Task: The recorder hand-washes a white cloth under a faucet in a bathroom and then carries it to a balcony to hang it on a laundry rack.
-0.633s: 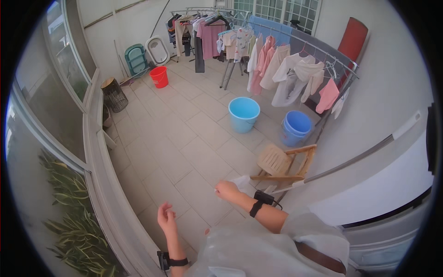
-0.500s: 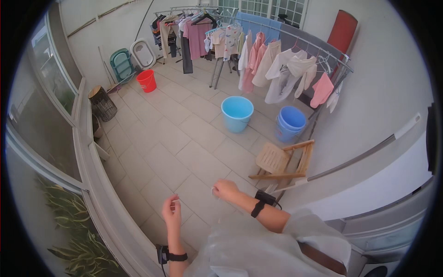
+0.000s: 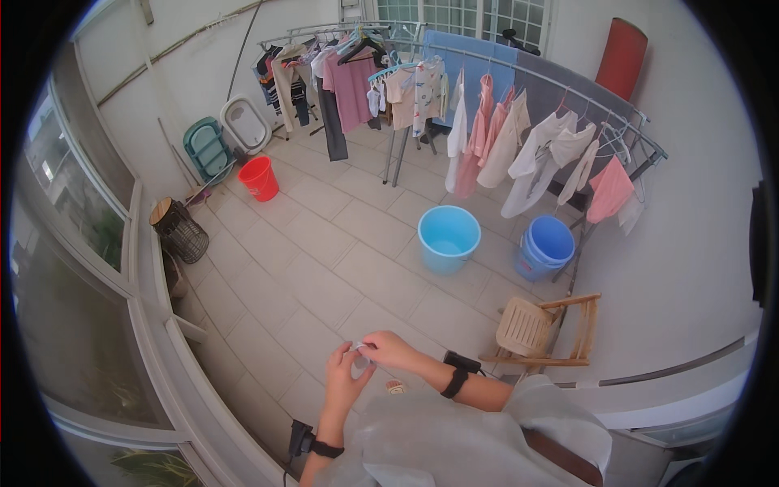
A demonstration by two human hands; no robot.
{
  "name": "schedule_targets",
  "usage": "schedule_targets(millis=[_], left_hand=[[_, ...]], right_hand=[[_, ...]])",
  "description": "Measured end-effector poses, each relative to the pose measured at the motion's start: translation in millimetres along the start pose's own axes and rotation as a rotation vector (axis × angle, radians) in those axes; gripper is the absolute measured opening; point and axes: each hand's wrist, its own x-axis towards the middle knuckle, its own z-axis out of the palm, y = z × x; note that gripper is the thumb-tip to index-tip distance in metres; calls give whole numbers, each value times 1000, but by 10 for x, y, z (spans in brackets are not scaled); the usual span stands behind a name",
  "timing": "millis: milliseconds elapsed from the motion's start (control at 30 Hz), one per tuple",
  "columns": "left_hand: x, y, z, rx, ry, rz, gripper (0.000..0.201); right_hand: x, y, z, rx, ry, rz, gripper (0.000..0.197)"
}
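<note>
My left hand [image 3: 345, 378] and my right hand [image 3: 392, 350] meet in front of my chest, low in the view. Between their fingertips they pinch a small pale object [image 3: 361, 351]; it is too small to tell what it is. Each wrist wears a black band. A tiny reddish-white thing [image 3: 395, 388] lies just below the hands, on the grey cloth over my lap [image 3: 438, 442].
On the tiled floor stand a light blue bucket [image 3: 448, 235], stacked darker blue buckets [image 3: 548, 245], a red bucket [image 3: 260, 178] and a black wire basket [image 3: 182, 233]. A wooden chair [image 3: 568, 329] carries a woven basket [image 3: 523, 326]. Drying racks with clothes [image 3: 487, 138] fill the back.
My hands were apart, the left one low and open. They have come together and now pinch the small pale object. The view has tilted slightly.
</note>
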Motion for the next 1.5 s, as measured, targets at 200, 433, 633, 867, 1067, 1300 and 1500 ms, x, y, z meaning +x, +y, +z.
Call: schedule_targets(millis=[200, 433, 633, 867, 1067, 1300, 1500], left_hand=[[2115, -1117, -149, -90, 58, -17, 34], [4606, -2853, -142, -180, -6, 24, 24], [6855, -4371, -405, -144, -87, -175, 16], [9648, -5376, -805, 107, 137, 128, 13], [11698, -6095, -255, 53, 6, 110, 11], [14189, -6141, 532, -245, -363, -107, 24], [16291, -6160, 1241, -356, -386, 301, 31]], right_hand=[[2313, -97, -555, 0, 75, -13, 26], [5065, 184, -1072, 80, 142, 62, 22], [7336, 179, -1726, 7, 109, -265, 13], [9611, -104, -2997, -75, 284, 11, 12], [11389, 453, -4054, -52, 359, 128, 12], [13266, 1118, -5637, -76, 327, 31, 9], [14842, 1431, -7015, -205, 429, -127, 10]])
